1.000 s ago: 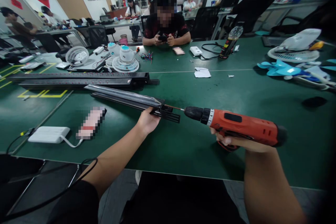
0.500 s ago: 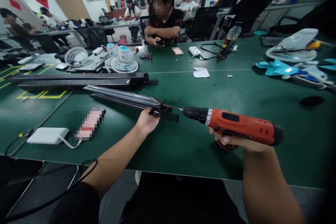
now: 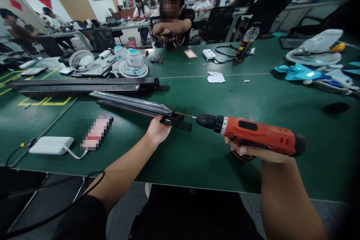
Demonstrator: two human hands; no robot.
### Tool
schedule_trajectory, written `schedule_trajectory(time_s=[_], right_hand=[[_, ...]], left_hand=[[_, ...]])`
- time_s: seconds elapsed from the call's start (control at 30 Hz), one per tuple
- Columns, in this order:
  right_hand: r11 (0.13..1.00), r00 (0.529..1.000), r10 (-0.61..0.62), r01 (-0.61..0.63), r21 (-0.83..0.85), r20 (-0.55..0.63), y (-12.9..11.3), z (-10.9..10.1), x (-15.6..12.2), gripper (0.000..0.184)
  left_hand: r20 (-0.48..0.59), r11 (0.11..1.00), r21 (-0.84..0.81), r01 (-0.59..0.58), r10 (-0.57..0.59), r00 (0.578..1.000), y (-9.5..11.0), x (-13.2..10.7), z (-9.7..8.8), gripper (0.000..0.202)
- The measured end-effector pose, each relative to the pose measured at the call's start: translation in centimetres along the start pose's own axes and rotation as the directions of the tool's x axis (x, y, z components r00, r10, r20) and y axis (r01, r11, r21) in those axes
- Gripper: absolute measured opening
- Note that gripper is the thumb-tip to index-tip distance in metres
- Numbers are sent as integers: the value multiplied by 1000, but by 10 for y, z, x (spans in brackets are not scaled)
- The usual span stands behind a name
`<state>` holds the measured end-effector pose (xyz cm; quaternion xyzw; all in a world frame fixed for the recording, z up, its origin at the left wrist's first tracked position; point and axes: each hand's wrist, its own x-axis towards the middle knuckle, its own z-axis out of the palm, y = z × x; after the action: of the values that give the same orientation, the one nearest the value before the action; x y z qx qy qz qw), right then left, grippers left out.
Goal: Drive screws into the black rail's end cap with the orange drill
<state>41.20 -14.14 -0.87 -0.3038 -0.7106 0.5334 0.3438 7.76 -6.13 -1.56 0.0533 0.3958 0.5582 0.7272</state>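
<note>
My right hand [image 3: 239,148] is closed around the handle of an orange cordless drill [image 3: 258,135], which lies level and points left. A thin bit [image 3: 185,115] reaches from its black chuck to the near end of a long dark metal rail [image 3: 132,107]; whether the tip sits inside a hole I cannot tell. My left hand [image 3: 159,129] grips that rail close to its right end, thumb on top and the other fingers hidden beneath. The rail slants away to the upper left.
Two more black rails [image 3: 84,87] lie behind. A white power bank [image 3: 52,145] is cabled to a phone [image 3: 97,132] at left. White fan parts [image 3: 133,63] stand farther back, blue fan blades [image 3: 300,72] at right, and a bottle [image 3: 246,45] near the far edge. A person [image 3: 174,15] sits opposite.
My hands, the drill and the rail look almost unmoved. The person opposite has raised their forearms and the dark object in their hands.
</note>
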Motion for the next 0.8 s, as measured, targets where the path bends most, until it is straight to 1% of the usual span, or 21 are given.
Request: schedule_trajectory(time_s=[0.23,0.37,0.5,0.63,0.73,0.8], right_hand=[[1000,1000,6,-6,11,-28,2,0,-1,19],[1000,999,-21,21,-6,-26,6,0,-1,20],[1000,1000,-5,5,3,-26,3,0,0,21],[1000,1000,19,-19,11,-3,0,1,1,21],[1000,1000,-2,2,12,-20,0,2,2,22],[1000,1000,-20,20,19,-7,0,3,3,24]], left_hand=[[-14,999,-27,-17,17,1000,-1,5,-3,40],[-29,999,-32,3,-4,1000,0,3,0,39],[-44,1000,-25,13,-15,999,0,-1,4,37],[-87,999,-38,25,-28,996,1,-4,9,34],[-109,998,-51,25,-30,994,1,-5,11,35],[-107,998,-59,23,-29,994,1,-5,11,36]])
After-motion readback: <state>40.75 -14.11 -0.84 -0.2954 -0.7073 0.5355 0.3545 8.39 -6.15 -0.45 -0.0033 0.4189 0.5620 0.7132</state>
